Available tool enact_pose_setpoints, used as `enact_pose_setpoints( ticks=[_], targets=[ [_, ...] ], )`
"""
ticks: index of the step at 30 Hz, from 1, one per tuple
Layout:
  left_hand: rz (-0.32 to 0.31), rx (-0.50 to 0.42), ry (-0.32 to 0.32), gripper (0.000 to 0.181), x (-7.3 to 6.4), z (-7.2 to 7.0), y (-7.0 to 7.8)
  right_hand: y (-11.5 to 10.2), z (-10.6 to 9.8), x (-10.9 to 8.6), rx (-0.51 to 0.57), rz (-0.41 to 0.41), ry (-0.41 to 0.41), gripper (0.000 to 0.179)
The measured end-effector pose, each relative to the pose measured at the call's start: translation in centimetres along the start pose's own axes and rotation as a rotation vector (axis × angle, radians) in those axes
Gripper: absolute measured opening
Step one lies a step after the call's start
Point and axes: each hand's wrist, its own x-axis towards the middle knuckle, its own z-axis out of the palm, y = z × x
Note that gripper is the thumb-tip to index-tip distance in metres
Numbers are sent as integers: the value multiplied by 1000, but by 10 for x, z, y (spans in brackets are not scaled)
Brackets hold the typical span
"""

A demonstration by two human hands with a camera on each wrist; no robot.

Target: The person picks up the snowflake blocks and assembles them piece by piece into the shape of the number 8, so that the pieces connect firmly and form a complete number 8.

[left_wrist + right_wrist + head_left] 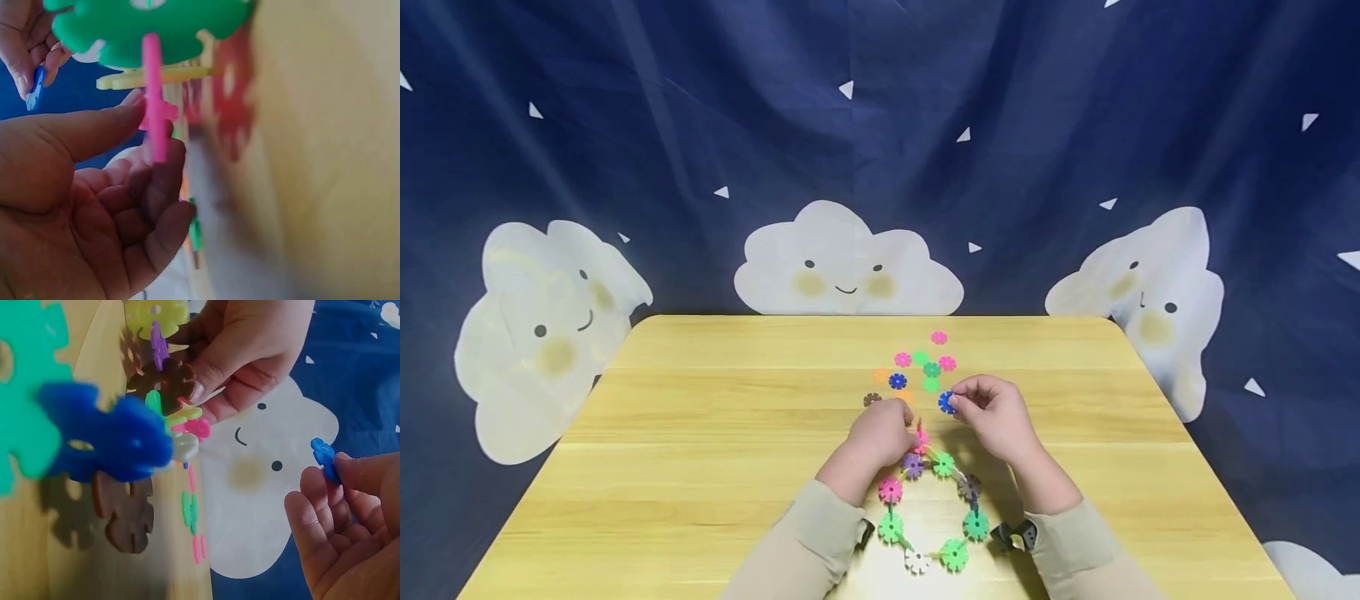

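Note:
A ring of notched plastic snowflake discs in several colours, joined edge to edge, lies on the table between the forearms. At its far end my left hand (880,437) pinches a pink disc (921,442); in the left wrist view, thumb and fingertips hold that pink disc (155,119). My right hand (996,417) holds a loose blue disc (947,402) between thumb and fingers, apart from the ring. The right wrist view shows this blue disc (324,459) raised in the fingertips. Nearer the ring, a linked blue disc (106,437) looms close to that camera.
Beyond the hands lie several loose discs, among them a dark blue disc (897,381), a teal disc (932,369), a pink disc (939,337) and a brown disc (872,399). The wooden table (700,433) ends at a dark blue curtain (1000,125) with clouds.

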Motion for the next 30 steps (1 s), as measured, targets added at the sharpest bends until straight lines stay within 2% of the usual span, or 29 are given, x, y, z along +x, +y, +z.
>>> enact_pose_setpoints(
  ticks=[4,7,10,12,15,18,20,25,30],
  targets=[
    [30,-139,-4,24,3,4,-5,4,0,0,-9,1,18,3],
    [89,-315,2,20,1,3,-6,5,-1,-1,-2,-20,25,3],
    [166,-490,52,19,-7,-2,0,0,-3,-1,52,-91,47,4],
    [227,-554,117,18,-16,-8,7,-7,-5,-1,99,-164,77,4],
    [338,-530,247,19,-30,-15,18,-19,-8,-3,147,-271,105,6],
    [450,-446,389,16,-41,-20,26,-32,-11,-6,156,-365,92,10],
    [496,-392,456,12,-46,-21,29,-38,-13,-8,156,-419,75,13],
    [563,-266,545,4,-52,-25,31,-52,-16,-11,128,-531,50,22],
    [646,-157,602,4,-56,-27,33,-62,-19,-12,-23,-649,31,30]
  ],
)
